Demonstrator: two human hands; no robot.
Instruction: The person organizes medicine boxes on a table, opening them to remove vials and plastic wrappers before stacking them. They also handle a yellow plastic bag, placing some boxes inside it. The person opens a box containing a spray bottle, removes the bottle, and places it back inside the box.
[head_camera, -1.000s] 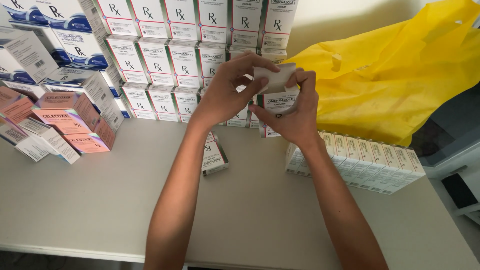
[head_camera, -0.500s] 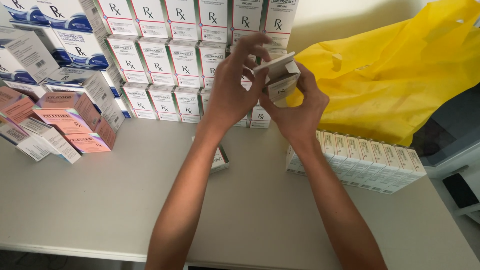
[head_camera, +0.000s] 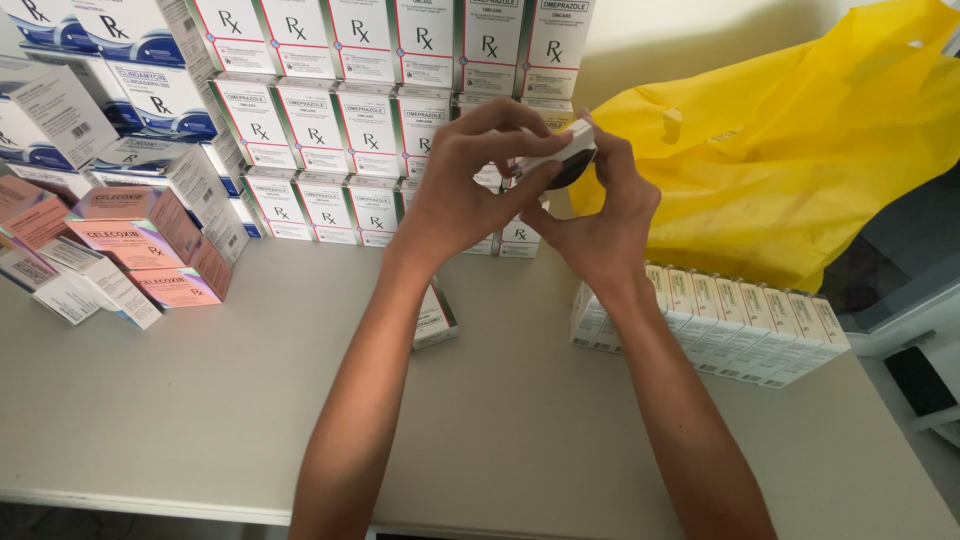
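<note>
A: What can be made out of the small white carton (head_camera: 568, 158)?

B: Little; most of it is hidden by curled fingers (head_camera: 510, 125), and its open end is shadowed.

A: How is it held?

B: It is pinched from above by the left hand (head_camera: 470, 185) and cupped from below by the right hand (head_camera: 600, 215), both closed on it. The stacked white boxes (head_camera: 370, 120) are seen behind the fingertips and the yellow bag (head_camera: 790, 150) beside them.

— What packages sit at the back?
— A stacked wall of white cardboard cartons with red and green stripes (head_camera: 370, 120); white-and-blue cartons (head_camera: 120, 70) at its left.
— And nearer?
— Pink flat cartons (head_camera: 150, 245) lie at left, a row of slim white cartons (head_camera: 735, 325) at right, one small white carton (head_camera: 560, 158) held in both hands.
</note>
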